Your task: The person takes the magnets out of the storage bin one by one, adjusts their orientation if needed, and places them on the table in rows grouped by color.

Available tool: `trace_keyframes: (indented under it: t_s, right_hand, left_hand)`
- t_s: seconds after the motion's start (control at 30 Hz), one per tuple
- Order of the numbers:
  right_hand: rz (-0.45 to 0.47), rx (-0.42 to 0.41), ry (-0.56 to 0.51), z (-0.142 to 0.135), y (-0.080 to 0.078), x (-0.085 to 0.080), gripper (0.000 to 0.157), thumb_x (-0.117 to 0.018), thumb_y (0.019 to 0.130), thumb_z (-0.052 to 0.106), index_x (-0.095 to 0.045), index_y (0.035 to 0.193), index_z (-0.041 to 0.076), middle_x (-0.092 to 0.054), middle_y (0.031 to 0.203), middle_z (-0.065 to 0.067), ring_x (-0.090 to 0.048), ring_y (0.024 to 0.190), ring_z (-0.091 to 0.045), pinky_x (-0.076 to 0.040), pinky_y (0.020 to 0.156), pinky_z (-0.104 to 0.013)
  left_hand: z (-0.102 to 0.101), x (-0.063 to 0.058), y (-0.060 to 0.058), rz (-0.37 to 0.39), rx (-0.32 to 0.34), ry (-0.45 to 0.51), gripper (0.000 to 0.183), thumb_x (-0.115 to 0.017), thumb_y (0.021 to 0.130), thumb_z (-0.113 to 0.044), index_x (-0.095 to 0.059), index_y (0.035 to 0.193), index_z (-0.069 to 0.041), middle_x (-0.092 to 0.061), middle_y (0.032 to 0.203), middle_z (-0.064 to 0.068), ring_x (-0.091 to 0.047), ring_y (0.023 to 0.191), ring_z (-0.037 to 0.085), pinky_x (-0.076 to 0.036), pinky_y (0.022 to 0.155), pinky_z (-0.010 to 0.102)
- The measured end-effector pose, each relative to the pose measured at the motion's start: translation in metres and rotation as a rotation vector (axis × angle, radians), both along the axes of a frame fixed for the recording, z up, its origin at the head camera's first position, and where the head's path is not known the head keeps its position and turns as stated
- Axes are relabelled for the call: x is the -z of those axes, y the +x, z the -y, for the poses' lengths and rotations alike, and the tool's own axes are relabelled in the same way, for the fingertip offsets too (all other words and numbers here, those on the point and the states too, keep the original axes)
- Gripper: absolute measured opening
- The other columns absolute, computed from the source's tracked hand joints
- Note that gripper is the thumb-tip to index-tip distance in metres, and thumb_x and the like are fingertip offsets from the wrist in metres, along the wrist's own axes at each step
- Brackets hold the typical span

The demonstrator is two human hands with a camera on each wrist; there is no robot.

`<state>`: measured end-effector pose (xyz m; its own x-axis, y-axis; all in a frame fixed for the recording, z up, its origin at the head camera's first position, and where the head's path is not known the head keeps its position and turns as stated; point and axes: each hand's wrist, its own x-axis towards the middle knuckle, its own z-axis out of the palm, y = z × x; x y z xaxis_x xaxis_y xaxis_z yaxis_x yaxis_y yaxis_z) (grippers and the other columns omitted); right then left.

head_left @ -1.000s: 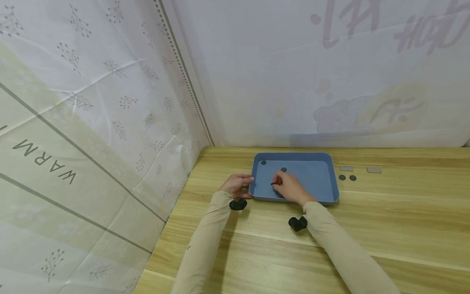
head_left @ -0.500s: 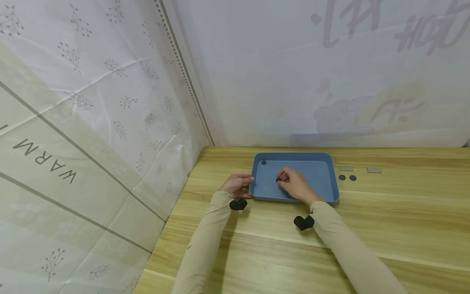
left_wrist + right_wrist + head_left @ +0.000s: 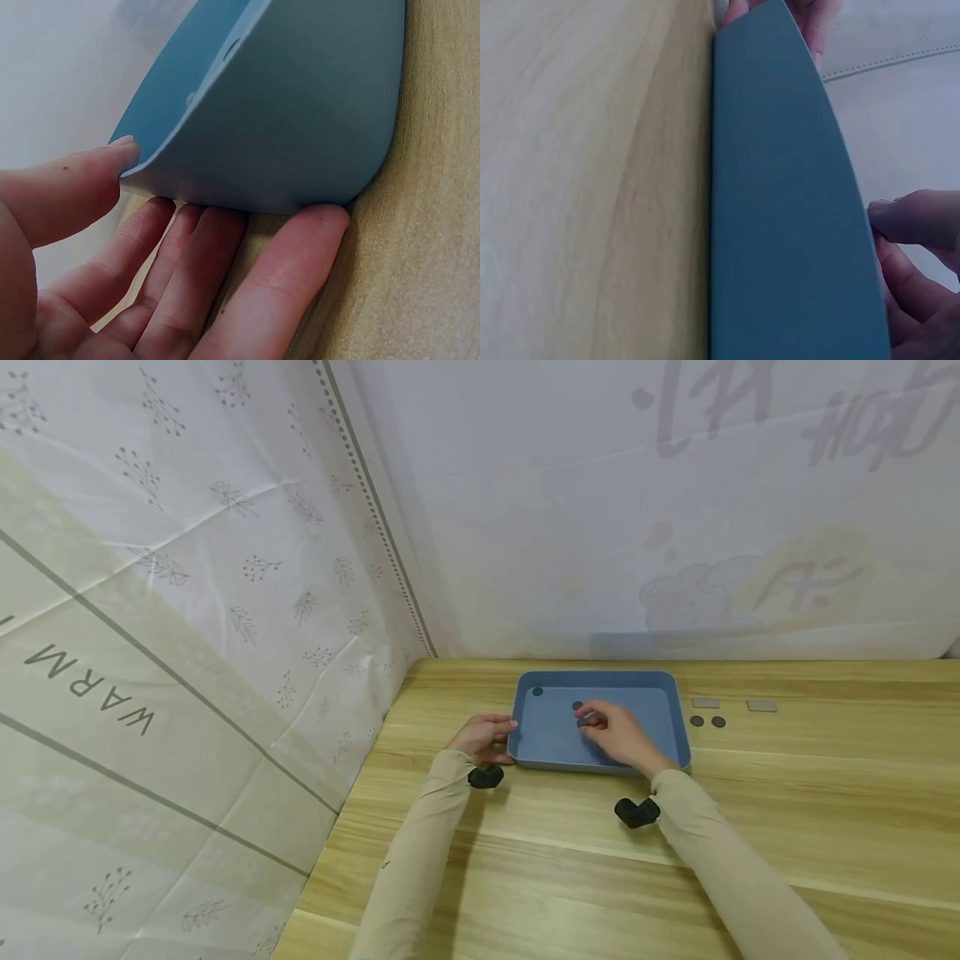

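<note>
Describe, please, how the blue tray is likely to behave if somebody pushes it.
The blue tray would probably keep its shape: its walls look unbent. It seems unlikely to tip, lying broad and low on the table. The flat discs on its smooth-looking floor may slide.

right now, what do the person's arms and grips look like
The left sleeve and right sleeve are long and beige; the left has a small dark mark. A black device shows at each wrist: left device, right device. The left grip and right grip are bare.
</note>
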<state>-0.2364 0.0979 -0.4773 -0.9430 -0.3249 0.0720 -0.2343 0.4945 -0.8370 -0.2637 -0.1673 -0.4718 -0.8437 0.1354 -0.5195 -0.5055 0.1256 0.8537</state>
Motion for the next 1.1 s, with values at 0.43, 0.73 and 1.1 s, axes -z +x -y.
trace_keyframes:
  t_s: [0.43, 0.73, 1.1]
  right_hand:
    - [0.011, 0.025, 0.026, -0.022, 0.002, -0.014, 0.03, -0.059, 0.096, 0.011, -0.059, 0.126, 0.005, -0.063, 0.108, -0.014, -0.059, 0.096, -0.026, -0.051, 0.078, -0.039]
    - [-0.019, 0.063, 0.039, -0.043, 0.006, -0.025, 0.03, -0.058, 0.096, 0.013, -0.059, 0.126, 0.007, -0.063, 0.108, -0.014, -0.059, 0.097, -0.027, -0.051, 0.079, -0.04]
    - [-0.052, 0.106, 0.041, -0.065, 0.007, -0.028, 0.026, -0.059, 0.096, 0.013, -0.06, 0.122, 0.01, -0.061, 0.105, -0.012, -0.058, 0.092, -0.025, -0.049, 0.075, -0.035]
  left_hand:
    - [0.001, 0.001, 0.0, -0.001, 0.002, -0.003, 0.046, -0.061, 0.096, -0.016, -0.049, 0.138, -0.001, -0.06, 0.125, 0.022, -0.064, 0.101, 0.025, -0.056, 0.082, 0.049]
    - [0.001, 0.0, -0.002, -0.005, 0.006, 0.002, 0.047, -0.061, 0.096, -0.015, -0.049, 0.139, 0.0, -0.058, 0.13, 0.023, -0.063, 0.103, 0.026, -0.057, 0.081, 0.05]
    - [0.0, 0.0, -0.002, 0.008, 0.004, 0.013, 0.047, -0.06, 0.096, -0.014, -0.048, 0.139, 0.0, -0.056, 0.133, 0.023, -0.063, 0.101, 0.025, -0.057, 0.08, 0.048]
